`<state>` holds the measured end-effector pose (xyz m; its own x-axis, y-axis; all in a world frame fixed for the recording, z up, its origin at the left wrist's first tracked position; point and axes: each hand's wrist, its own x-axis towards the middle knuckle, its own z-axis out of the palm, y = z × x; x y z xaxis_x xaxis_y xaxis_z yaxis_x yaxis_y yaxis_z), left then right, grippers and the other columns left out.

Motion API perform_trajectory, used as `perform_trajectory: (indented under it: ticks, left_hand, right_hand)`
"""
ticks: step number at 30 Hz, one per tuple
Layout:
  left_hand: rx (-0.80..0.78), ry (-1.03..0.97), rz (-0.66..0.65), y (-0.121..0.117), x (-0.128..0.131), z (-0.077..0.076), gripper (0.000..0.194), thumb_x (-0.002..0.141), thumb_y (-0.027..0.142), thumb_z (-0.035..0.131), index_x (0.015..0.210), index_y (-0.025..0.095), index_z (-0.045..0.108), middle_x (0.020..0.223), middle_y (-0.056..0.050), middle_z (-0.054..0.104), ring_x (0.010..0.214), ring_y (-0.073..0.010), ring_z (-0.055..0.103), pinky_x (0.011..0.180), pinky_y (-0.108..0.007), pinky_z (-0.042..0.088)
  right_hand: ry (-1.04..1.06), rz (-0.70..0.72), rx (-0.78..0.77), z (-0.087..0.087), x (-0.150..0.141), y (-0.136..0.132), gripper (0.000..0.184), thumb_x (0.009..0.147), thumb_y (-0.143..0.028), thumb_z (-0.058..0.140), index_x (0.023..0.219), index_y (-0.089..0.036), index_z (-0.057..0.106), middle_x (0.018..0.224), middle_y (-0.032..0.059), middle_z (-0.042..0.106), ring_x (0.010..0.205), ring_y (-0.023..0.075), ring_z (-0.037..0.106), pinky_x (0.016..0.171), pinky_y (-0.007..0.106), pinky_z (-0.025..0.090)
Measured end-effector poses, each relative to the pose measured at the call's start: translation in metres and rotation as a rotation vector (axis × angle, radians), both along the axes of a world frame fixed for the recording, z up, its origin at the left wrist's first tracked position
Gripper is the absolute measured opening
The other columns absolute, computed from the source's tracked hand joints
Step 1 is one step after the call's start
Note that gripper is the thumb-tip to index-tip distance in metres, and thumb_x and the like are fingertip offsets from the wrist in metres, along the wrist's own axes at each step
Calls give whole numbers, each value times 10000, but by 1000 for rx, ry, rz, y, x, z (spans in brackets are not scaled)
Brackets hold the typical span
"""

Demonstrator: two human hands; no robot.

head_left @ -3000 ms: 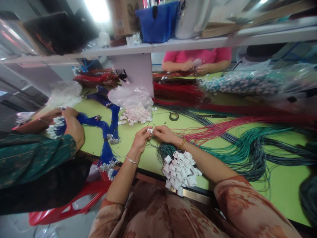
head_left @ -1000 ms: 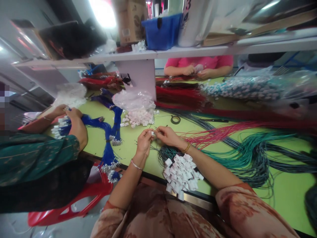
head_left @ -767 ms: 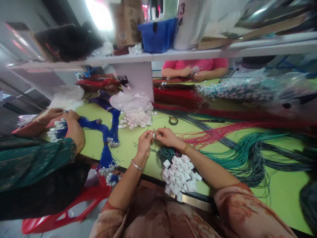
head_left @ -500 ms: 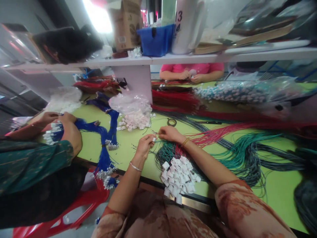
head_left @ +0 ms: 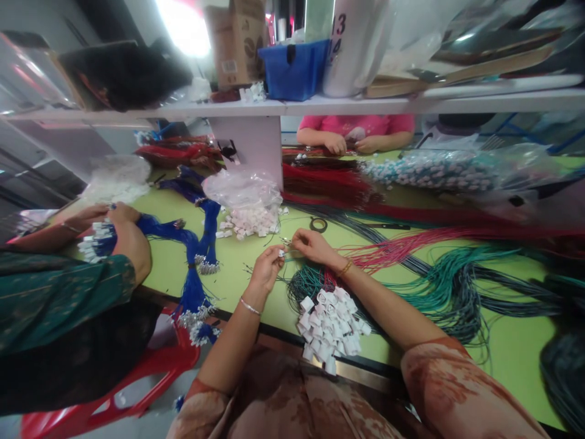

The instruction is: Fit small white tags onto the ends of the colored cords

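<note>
Between the fingertips of my left hand (head_left: 267, 268) is a small white connector housing (head_left: 281, 253). My right hand (head_left: 313, 247) is just beside it, thumb and fingers pinching thin wires (head_left: 287, 241) whose ends point at the housing. I cannot tell whether a wire end is inside the housing. Below my right wrist lies a bunch of green and black wires (head_left: 304, 285). Nearer to me, a pile of white connectors (head_left: 331, 323) sits at the table edge. Red wires (head_left: 379, 251) run off to the right under my right forearm.
A plastic bag (head_left: 244, 189) spills loose white housings (head_left: 249, 222) ahead. A roll of tape (head_left: 318, 224) lies behind my right hand. Blue wire bundles (head_left: 189, 244) and a co-worker's arm (head_left: 132, 235) are on the left. Across the table sits another person (head_left: 356, 134) beneath the shelf (head_left: 292, 108).
My hands keep nearly the same place, the right fingers shifting slightly towards the housing. Across the table, the other person's hands have moved apart. The whole view has shifted a little.
</note>
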<state>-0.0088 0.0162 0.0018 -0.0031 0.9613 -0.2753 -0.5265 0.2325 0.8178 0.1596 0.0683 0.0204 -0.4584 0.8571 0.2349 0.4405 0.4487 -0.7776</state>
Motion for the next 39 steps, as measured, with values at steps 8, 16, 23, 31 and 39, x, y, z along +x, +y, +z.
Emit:
perform_trajectory:
  ticks: [8, 16, 23, 31, 39]
  left_hand:
    - [24, -108, 15, 0, 5, -4, 185, 691, 197, 725, 833, 100, 659, 772, -47, 654, 633, -78, 551, 588, -193, 405]
    - [9, -97, 36, -1, 5, -5, 218, 641, 212, 761, 814, 96, 698, 719, -42, 653, 583, -67, 518, 555, -187, 386]
    - [53, 87, 33, -6, 16, -5, 317, 645, 323, 775, 870, 104, 730, 705, -36, 648, 554, -52, 463, 511, -184, 318]
    - [41, 144, 76, -6, 18, -8, 324, 638, 349, 773, 866, 123, 731, 619, -2, 598, 512, -53, 422, 497, -190, 307]
    - [564, 667, 59, -42, 33, 30, 267, 809, 333, 625, 1021, 216, 737, 1010, -104, 644, 947, -211, 582, 849, -317, 458]
  right_hand:
    - [90, 18, 2, -4, -7, -21, 78, 740, -225, 542, 719, -153, 562, 596, -40, 501, 543, 81, 403, 530, 198, 294]
    - [-39, 19, 153, 1, -8, -27, 19, 703, -181, 533, 697, -163, 535, 617, -17, 521, 553, 94, 419, 549, 209, 291]
    - [-122, 46, 163, 5, -5, -29, 94, 767, -212, 505, 687, -163, 510, 624, 6, 521, 566, 109, 418, 561, 226, 279]
    - [-119, 25, 63, 4, -6, -31, 83, 744, -191, 527, 670, -157, 540, 581, -7, 527, 539, 99, 407, 548, 222, 275]
    - [76, 172, -221, 24, 9, -8, 294, 826, -391, 491, 756, -128, 601, 614, -11, 549, 555, 94, 431, 541, 214, 335]
